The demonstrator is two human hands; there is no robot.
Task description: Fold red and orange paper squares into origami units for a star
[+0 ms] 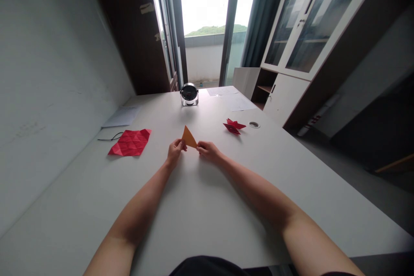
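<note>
Between my hands is a folded piece of orange paper [189,137] in the shape of a triangle, its point facing away from me. My left hand [176,150] pinches its left side, thumb and fingers closed. At its lower right corner, the fingers of my right hand [207,149] are closed on the paper. Further right on the table lies a folded red paper figure [234,126] with pointed flaps. A flat red sheet [131,142] with a grid of creases rests to the left of my hands.
A white table [200,207] spreads under my arms. Toward its far edge stands a small round black device in a silver stand [189,94]. White papers [121,116] lie by the left wall, with a black cord [111,138] near them. A round cable hole [254,124] is at the right.
</note>
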